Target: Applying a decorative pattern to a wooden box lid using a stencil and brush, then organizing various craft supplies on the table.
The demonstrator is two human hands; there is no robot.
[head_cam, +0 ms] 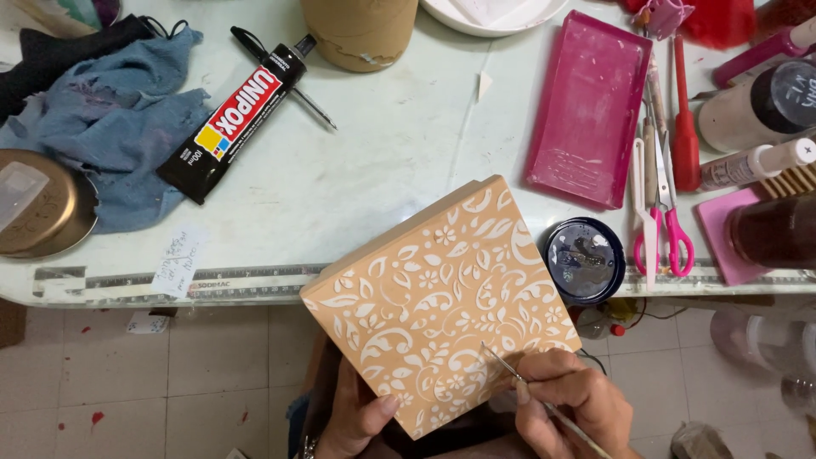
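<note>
My right hand (571, 395) pinches a thin tool (510, 372) like a pen, its fine tip resting on the white raised pattern of the tan box (433, 297), low down near my fingers so I can steady the stroke. My left hand (355, 416) is clamped on the box's near corner, thumb on top, tilting it toward me; the box leans off the table (382, 170) edge, its far corner over the tabletop, so the face meets the tool at a comfortable angle. Just right of the box sits a small round dark pot (585, 259), open and within easy reach. Beyond it lie pink-handled scissors (661, 223) and a pink tray (588, 109). Far left, out of the way, a black glue tube (238, 115) rests by a blue rag (110, 127) and a pen (289, 81).
</note>
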